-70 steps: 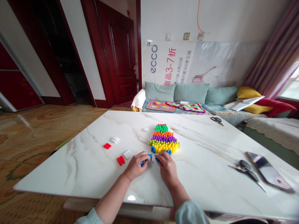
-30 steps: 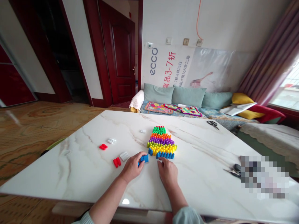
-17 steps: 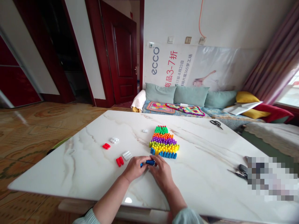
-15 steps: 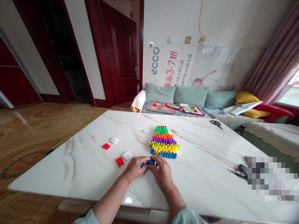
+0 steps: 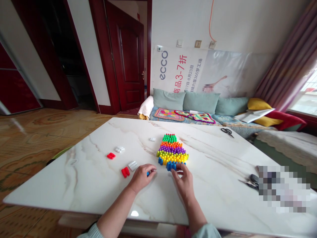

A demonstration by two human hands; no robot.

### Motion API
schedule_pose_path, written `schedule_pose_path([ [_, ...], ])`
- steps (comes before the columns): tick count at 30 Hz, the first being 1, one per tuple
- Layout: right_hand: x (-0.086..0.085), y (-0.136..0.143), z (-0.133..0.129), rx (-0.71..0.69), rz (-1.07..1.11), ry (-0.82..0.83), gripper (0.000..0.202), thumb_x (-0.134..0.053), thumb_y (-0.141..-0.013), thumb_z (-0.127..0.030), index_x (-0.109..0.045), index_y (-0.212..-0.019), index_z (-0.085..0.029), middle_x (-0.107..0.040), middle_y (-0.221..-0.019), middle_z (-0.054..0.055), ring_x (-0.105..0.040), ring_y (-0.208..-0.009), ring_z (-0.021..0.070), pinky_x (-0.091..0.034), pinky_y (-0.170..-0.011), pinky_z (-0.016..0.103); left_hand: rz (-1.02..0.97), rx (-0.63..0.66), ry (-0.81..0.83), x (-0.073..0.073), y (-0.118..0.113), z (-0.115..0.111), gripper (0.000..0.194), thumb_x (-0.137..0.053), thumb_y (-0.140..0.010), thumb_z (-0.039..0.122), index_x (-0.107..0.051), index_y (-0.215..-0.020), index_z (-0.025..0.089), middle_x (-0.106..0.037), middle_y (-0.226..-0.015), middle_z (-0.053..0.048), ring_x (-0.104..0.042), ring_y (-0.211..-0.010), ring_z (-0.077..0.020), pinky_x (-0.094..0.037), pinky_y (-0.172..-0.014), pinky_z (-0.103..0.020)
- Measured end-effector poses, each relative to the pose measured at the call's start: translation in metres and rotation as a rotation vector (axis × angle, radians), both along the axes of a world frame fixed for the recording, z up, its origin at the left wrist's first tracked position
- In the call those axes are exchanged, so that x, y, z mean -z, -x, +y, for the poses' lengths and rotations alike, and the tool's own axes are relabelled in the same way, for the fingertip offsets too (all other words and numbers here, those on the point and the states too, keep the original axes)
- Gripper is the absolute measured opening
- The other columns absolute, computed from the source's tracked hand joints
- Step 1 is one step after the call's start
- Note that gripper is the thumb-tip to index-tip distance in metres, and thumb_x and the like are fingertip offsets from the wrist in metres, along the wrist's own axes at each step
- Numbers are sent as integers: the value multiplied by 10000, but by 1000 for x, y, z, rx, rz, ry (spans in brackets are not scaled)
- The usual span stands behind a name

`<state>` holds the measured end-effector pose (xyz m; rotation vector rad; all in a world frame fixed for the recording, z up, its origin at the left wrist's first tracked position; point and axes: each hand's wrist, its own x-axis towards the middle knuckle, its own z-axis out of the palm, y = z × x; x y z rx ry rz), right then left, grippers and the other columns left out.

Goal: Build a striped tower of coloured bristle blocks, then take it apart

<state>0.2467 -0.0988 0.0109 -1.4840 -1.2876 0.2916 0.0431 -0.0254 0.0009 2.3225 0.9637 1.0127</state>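
Small coloured pegs with rounded tops stand in packed rows [image 5: 171,150] near the table's middle: red, green, orange, purple, olive, yellow and blue. My right hand [image 5: 183,177] is at the front blue row [image 5: 171,166], its thumb and fingers pinched on a blue peg there. To the left, my left hand [image 5: 143,177] is held just over the tabletop with its fingers curled round a blue peg [image 5: 148,173], mostly hidden. Beside that hand lie red pegs [image 5: 125,172] and white pegs [image 5: 133,165].
Farther left are more red pegs [image 5: 111,155] and white pegs [image 5: 120,149]. Another white piece [image 5: 153,139] lies left of the rows. Scissors [image 5: 227,132] rest at the far right edge, and a second pair [image 5: 252,181] lies near a blurred patch. A cushioned sofa [image 5: 158,112] stands behind the marble-patterned table [image 5: 99,178].
My hands have moved apart from each other. The right one has gone forward and right to the blue row with a blue peg; the left one stays nearly in place.
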Motion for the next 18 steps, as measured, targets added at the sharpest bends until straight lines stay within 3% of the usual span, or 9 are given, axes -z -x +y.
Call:
schedule_pose_path([
  [4, 4, -7, -5, -4, -177, 50, 186, -567, -786, -360, -646, -832, -198, -621, -750, 15, -538, -619, 130, -444, -590, 241, 10, -168, 122, -3, -5, 7, 300, -570, -808, 203, -623, -1104, 206, -698, -802, -16, -647, -741, -148, -491, -731, -252],
  [9, 4, -2, -5, -71, -246, 127, 186, -546, -795, -341, -650, -858, -199, -623, -751, 16, -536, -614, 132, -424, -595, 237, 154, -386, 305, -23, -28, 13, 531, -666, -744, 380, -545, -1245, 254, -689, -765, 9, -651, -791, -183, -457, -703, -260],
  [13, 3, -1, -3, -51, -282, 160, 156, -542, -781, -318, -643, -831, -210, -630, -744, 12, -546, -605, 135, -417, -590, 239, 277, -471, 337, -33, -47, 9, 506, -689, -704, 454, -592, -1176, 301, -708, -833, -10, -654, -845, -211, -437, -677, -264],
  [18, 3, -1, -3, -26, -309, 142, 139, -550, -754, -305, -650, -796, -218, -641, -728, 3, -551, -584, 130, -412, -570, 230, 352, -547, 308, -31, -58, 5, 415, -679, -720, 470, -636, -1101, 312, -718, -898, -37, -653, -827, -213, -429, -675, -269],
])
